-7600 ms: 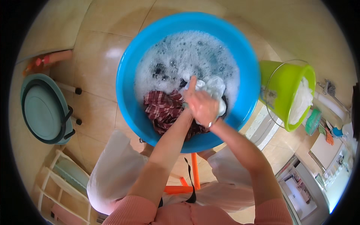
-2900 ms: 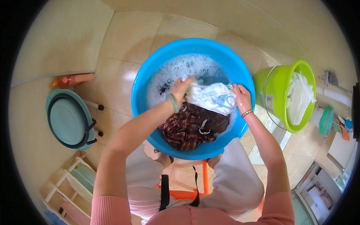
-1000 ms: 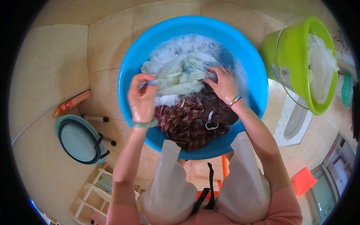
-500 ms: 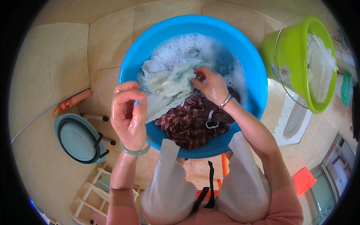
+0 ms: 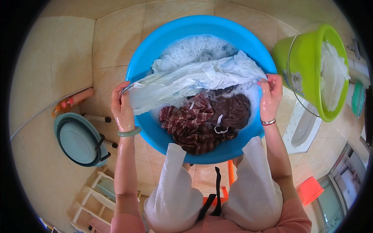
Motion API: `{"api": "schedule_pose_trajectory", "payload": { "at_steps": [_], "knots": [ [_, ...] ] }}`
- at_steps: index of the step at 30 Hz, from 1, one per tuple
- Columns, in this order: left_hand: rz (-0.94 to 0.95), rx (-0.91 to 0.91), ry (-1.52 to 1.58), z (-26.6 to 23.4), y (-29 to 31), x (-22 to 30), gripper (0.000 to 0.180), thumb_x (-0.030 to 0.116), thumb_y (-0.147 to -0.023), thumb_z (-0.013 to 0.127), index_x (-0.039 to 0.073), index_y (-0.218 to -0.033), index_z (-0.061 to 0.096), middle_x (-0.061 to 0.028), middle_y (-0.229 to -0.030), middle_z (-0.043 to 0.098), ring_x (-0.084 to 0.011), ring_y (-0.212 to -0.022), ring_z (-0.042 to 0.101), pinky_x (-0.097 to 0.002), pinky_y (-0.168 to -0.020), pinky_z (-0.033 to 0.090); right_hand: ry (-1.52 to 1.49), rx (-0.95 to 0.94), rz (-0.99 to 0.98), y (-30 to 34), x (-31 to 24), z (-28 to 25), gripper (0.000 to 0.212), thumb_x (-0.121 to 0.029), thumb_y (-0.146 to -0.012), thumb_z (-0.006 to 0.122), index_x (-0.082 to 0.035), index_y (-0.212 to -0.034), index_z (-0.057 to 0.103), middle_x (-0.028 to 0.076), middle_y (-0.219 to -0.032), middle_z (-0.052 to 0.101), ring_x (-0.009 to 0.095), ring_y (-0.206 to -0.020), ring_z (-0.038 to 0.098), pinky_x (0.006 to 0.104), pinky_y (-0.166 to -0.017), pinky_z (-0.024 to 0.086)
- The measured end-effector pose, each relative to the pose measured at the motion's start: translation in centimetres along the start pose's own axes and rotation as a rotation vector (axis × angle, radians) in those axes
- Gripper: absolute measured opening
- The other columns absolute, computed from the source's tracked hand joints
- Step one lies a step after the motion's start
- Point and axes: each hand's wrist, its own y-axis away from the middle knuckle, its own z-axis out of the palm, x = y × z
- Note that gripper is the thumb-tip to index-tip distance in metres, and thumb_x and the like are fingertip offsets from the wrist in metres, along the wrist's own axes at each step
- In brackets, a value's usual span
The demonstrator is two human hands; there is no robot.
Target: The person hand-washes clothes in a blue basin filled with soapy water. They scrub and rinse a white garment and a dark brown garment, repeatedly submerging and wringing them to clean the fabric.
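A wet white and pale blue garment (image 5: 194,79) is stretched sideways across the large blue basin (image 5: 175,25). My left hand (image 5: 122,108) grips its left end at the basin's left rim, fingers closed around the cloth. At the right rim, my right hand (image 5: 270,95) pinches the other end. Below the stretched cloth, a dark red checked garment (image 5: 190,126) and a dark brown garment (image 5: 235,110) with a white drawstring lie bunched in the basin. Soapy foam (image 5: 198,44) covers the water behind the cloth, which hides part of the basin's contents.
A green bucket (image 5: 285,54) holding white cloth stands tilted at the right, beside a white squat toilet (image 5: 301,126). Grey-green basins (image 5: 77,143) sit at the left near a wooden rack (image 5: 95,200). An orange box-like thing (image 5: 311,190) is at the lower right.
My right hand has moved from the basin's middle to its right rim, drawing the bunched garment out wide. My left hand has turned and shifted slightly left and down, still holding its end.
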Motion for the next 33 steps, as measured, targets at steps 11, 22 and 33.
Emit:
{"api": "schedule_pose_trajectory", "payload": {
  "at_steps": [11, 22, 33],
  "knots": [
    [-0.01, -0.189, 0.103, 3.1, 2.9, 6.5, 0.044, 0.006, -0.09, 0.045, 0.003, -0.134, 0.049, -0.0096, -0.131, 0.052, -0.0187, -0.115, 0.054, -0.0316, -0.099, 0.042, 0.202, -0.372, -0.205, 1.4, -3.0, 4.6, 0.024, 0.002, -0.082, 0.063, -0.005, -0.105, 0.062, 0.011, -0.105, 0.061, 0.026, -0.088, 0.061, 0.0317, -0.072, 0.051],
    [0.172, -0.957, -0.249, 4.5, 3.8, 10.3, 0.021, 0.001, -0.083, 0.061, 0.005, -0.1, 0.072, -0.0128, -0.12, 0.062, -0.0229, -0.103, 0.06, -0.0328, -0.084, 0.045, 0.682, -0.532, -0.431, -0.2, 4.2, 6.1, 0.015, -0.013, -0.079, 0.068, -0.01, -0.093, 0.066, 0.006, -0.12, 0.061, 0.03, -0.114, 0.053, 0.0429, -0.092, 0.04],
    [0.179, -1.287, 0.925, 5.6, 6.3, 12.3, 0.016, 0.013, -0.09, 0.066, 0.009, -0.102, 0.075, -0.0095, -0.101, 0.056, -0.0217, -0.091, 0.053, -0.0336, -0.084, 0.041, 0.521, -0.442, -0.315, 1.2, 2.3, 5.0, 0.026, -0.005, -0.077, 0.063, -0.01, -0.103, 0.064, 0.006, -0.109, 0.064, 0.031, -0.104, 0.056, 0.0422, -0.089, 0.042]
  ]
}}
